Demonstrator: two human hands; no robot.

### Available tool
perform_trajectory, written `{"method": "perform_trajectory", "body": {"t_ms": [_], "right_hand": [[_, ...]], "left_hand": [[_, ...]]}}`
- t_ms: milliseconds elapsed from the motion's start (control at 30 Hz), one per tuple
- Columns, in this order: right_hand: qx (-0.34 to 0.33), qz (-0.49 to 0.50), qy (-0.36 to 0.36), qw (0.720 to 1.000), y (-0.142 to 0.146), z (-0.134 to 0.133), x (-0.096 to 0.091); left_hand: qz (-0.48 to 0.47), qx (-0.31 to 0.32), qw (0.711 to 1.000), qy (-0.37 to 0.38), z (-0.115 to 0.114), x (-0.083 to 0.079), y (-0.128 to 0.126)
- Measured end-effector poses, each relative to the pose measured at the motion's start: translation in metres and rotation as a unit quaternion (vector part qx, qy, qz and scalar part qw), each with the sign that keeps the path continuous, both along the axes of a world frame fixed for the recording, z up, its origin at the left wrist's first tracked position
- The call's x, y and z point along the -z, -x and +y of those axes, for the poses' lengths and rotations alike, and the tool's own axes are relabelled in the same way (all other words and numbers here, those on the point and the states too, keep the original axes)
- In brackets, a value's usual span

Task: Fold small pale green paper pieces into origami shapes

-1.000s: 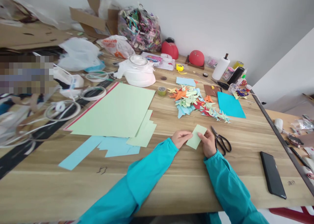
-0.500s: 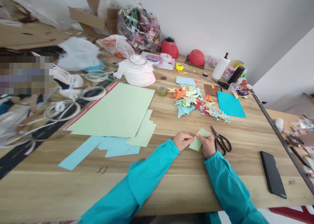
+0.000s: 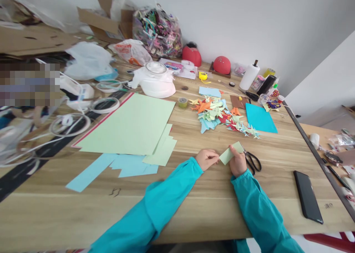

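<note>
Both my hands hold a small pale green paper piece (image 3: 230,152) just above the wooden table (image 3: 194,205). My left hand (image 3: 206,159) pinches its near-left corner with curled fingers. My right hand (image 3: 237,161) grips its right side, thumb on top. The paper is tilted, its far end toward the black scissors (image 3: 252,160), which lie right beside my right hand. A heap of small folded paper shapes (image 3: 219,116) in several colours lies farther back on the table.
A large pale green sheet (image 3: 130,125) and light blue paper strips (image 3: 111,168) lie to the left. A teal sheet (image 3: 260,118) sits at the right back. A black phone (image 3: 307,197) lies near the right edge. Tape rolls, bags, boxes and bottles crowd the far side.
The green paper has turned and shifted right toward the scissors. My right hand moved right with it; my left hand stayed nearly in place.
</note>
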State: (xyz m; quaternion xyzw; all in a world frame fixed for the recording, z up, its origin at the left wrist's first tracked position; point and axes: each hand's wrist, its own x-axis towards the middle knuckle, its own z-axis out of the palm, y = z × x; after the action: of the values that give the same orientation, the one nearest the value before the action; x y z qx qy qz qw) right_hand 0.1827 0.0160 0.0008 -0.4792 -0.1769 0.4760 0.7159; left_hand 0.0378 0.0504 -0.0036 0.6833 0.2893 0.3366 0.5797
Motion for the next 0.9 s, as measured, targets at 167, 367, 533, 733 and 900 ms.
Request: {"method": "perform_trajectory", "body": {"t_ms": [167, 367, 533, 733, 900], "right_hand": [[0.006, 0.037, 0.002, 0.999, -0.005, 0.002, -0.001], [-0.031, -0.001, -0.001, 1.000, -0.002, 0.000, -0.001], [-0.119, -0.121, -0.015, 0.985, 0.005, -0.007, -0.001], [-0.167, -0.150, -0.012, 0.974, 0.009, -0.009, -0.002], [-0.122, -0.092, 0.017, 0.988, 0.008, -0.008, 0.000]], "left_hand": [[-0.020, -0.001, 0.999, 0.036, -0.001, -0.001, 0.001], [-0.026, -0.075, 0.990, 0.117, 0.000, 0.007, -0.001], [-0.011, -0.078, 0.997, 0.000, 0.001, 0.005, -0.003], [0.016, -0.019, 0.993, -0.112, 0.003, 0.004, 0.000], [0.035, -0.015, 0.992, -0.118, 0.003, 0.007, 0.000]]}}
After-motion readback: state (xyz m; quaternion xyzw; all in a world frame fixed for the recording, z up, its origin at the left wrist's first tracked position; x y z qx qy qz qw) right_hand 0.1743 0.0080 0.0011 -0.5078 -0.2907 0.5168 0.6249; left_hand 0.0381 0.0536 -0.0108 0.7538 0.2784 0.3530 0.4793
